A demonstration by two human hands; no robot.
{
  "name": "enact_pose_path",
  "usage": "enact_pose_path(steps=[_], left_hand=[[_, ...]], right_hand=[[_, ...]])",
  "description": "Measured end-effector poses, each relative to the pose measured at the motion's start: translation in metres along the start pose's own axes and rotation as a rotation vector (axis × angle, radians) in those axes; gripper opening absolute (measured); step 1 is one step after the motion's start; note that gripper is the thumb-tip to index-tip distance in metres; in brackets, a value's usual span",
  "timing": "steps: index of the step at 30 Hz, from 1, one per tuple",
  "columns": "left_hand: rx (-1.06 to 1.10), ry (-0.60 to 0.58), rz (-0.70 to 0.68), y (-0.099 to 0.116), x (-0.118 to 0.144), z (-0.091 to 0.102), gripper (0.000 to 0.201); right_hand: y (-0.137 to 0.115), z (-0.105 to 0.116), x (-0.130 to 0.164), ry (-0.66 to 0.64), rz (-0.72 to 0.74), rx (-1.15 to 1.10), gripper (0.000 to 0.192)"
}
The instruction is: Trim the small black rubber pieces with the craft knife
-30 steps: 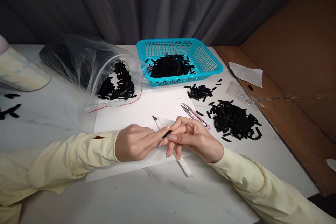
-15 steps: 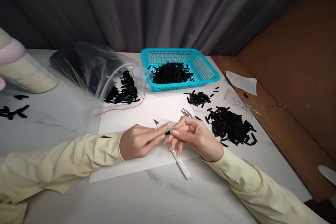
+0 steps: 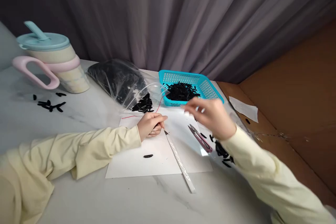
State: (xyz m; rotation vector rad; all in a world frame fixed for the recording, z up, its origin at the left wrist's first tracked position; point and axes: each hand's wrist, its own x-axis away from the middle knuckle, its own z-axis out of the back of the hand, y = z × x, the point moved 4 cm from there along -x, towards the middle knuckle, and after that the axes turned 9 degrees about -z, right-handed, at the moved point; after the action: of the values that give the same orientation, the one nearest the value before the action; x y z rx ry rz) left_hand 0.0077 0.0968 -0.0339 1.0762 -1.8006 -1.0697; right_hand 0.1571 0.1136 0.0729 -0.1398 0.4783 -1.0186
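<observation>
My left hand [image 3: 151,125] rests over the white paper [image 3: 131,166] with its fingers curled in; what they hold, if anything, is hidden. One small black elongated piece [image 3: 148,155] lies on the paper below it. Just right of this hand is the tip of a craft knife [image 3: 180,161] with a white wrapped handle. My right hand [image 3: 211,116] is raised in front of the blue basket [image 3: 207,92], fingers bent and smeared by motion, so I cannot make out anything in them. Pink-handled thread snips [image 3: 201,140] lie below it.
Black pieces fill part of the basket and spill from a clear plastic bag [image 3: 118,80]. A partly hidden pile [image 3: 222,149] lies under my right forearm. A tumbler [image 3: 70,63] stands at left beside loose pieces [image 3: 51,106]. A white slip [image 3: 244,109] lies at right.
My hands have come apart: the right moved up and right towards the basket. A black piece now lies on the paper. The view has shifted, showing the whole tumbler and the snips.
</observation>
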Motion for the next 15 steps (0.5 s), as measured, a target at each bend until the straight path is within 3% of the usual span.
enact_pose_path(steps=[3,8,12,15], left_hand=[[0.042,0.021,0.026,0.001,-0.001,0.002,0.032],[0.049,0.001,0.028,0.0,0.0,0.0,0.032],[0.031,-0.024,0.027,0.0,0.001,-0.001,0.034],[0.017,-0.053,0.03,0.001,0.001,-0.003,0.036]], right_hand=[[-0.046,-0.04,0.045,-0.292,0.224,0.034,0.022],[-0.081,-0.091,0.075,-0.37,0.289,0.185,0.019],[-0.085,-0.105,0.079,-0.368,0.421,0.315,0.023],[-0.078,-0.097,0.082,-0.409,0.41,0.269,0.03]])
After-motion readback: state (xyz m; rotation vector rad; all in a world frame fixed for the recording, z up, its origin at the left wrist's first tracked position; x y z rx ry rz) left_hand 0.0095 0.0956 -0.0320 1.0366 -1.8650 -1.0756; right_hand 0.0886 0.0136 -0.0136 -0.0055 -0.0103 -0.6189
